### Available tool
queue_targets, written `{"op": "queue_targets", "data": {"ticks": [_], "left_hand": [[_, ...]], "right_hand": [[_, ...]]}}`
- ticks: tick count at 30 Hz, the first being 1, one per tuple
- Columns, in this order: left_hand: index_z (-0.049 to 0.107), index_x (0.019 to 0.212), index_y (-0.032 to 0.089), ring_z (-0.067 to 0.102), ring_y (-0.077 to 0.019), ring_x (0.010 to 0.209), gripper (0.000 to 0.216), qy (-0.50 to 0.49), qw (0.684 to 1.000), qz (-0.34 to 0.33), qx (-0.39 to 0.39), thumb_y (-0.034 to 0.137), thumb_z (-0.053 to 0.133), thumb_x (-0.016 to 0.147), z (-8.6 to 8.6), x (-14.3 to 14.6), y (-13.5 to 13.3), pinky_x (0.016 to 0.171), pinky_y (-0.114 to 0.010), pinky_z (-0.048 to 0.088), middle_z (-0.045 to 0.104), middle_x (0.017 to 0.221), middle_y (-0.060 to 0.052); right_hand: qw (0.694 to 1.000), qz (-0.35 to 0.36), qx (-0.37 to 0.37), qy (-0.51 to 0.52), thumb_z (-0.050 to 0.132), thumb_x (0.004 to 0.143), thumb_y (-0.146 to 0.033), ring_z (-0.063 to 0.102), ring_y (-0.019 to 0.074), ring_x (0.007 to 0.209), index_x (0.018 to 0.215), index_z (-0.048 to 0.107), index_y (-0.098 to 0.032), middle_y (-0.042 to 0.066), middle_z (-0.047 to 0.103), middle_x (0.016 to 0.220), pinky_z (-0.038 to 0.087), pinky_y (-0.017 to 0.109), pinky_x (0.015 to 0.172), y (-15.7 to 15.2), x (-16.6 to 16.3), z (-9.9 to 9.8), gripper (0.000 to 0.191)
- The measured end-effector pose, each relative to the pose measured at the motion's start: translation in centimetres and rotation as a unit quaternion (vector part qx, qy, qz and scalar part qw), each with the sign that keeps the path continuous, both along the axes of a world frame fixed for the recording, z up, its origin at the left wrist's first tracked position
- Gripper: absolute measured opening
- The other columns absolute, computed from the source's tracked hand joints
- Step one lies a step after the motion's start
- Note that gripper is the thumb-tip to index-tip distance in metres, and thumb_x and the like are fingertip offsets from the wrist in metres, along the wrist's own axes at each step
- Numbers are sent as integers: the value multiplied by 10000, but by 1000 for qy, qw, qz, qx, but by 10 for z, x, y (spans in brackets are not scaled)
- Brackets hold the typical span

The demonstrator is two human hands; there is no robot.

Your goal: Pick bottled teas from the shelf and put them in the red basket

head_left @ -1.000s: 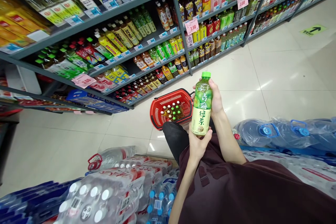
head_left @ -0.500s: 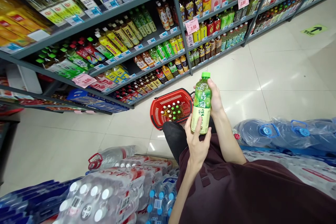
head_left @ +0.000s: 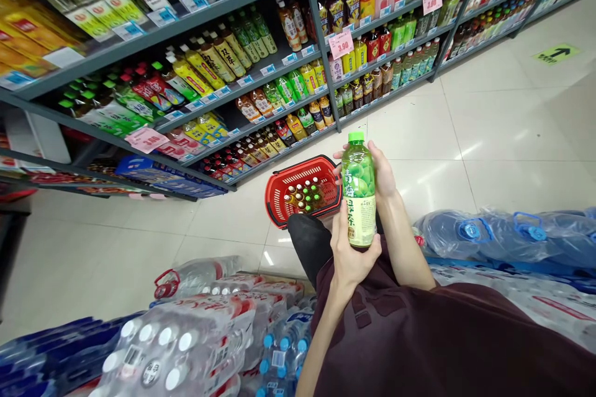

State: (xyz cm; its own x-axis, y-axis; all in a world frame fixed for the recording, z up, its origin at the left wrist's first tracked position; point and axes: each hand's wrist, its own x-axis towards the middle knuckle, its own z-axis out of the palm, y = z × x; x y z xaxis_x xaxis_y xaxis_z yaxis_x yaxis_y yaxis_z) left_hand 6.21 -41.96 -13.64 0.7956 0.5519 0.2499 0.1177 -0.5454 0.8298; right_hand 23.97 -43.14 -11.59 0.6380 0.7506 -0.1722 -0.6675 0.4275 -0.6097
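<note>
Between my two hands is a green tea bottle (head_left: pixel 359 192) with a bright green cap, held nearly upright in front of my lap. My left hand (head_left: pixel 350 257) grips its lower part, thumb at the base on the right and fingers along the left side. Around the upper part, my right hand (head_left: pixel 382 173) holds it from behind, with some fingertips showing past its left edge. Just left of the bottle, a red shopping basket (head_left: pixel 278 185) rests on the floor beside my knee, with several bottles (head_left: pixel 305 194) standing inside, some green-capped and some white-capped.
Drink shelves (head_left: pixel 214 102) run along the far side, stocked with many bottles and price tags. Shrink-wrapped water packs (head_left: pixel 181 341) are stacked at the lower left. Large blue water jugs (head_left: pixel 470 229) lie to my right. A green arrow sign (head_left: pixel 556 53) is on the tiled floor.
The bottle has turned about its length, so the lettering has shifted left and small print faces me. My left hand's fingers have moved from the front to its left side.
</note>
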Motion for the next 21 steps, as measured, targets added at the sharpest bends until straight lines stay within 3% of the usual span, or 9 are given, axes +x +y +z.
{"op": "queue_targets", "data": {"ticks": [4,10,13,21], "left_hand": [[292,1617,165,459,-343,1422,925,23,997,-34,-66,296,718,806,4,-3,3,1146,-438,468,444,1548,-179],[235,1629,138,386,-342,1485,967,24,985,-85,-150,367,718,823,2,-3,11,1243,-470,335,359,1617,-187],[243,1627,143,398,-338,1480,964,29,981,-84,-175,405,721,833,-1,-4,12,1242,-466,335,361,1621,-183],[398,1568,166,584,-281,1326,806,28,995,-1,-99,297,714,837,0,-3,8,1148,-397,476,531,1512,-146]], "right_hand": [[999,22,35,27,537,925,-546,689,125,817,1112,547,-158,38,701,938,613,235,680,0,3,-5,431],[998,-4,24,53,571,903,-464,682,122,841,1051,556,-148,36,688,905,620,223,700,-2,6,-1,349],[998,-3,15,60,596,888,-456,678,117,832,1038,557,-154,29,684,889,609,211,692,-1,5,3,339],[995,-64,0,75,670,826,-486,623,84,678,1006,558,-175,4,681,911,565,212,620,3,4,2,377]]}}
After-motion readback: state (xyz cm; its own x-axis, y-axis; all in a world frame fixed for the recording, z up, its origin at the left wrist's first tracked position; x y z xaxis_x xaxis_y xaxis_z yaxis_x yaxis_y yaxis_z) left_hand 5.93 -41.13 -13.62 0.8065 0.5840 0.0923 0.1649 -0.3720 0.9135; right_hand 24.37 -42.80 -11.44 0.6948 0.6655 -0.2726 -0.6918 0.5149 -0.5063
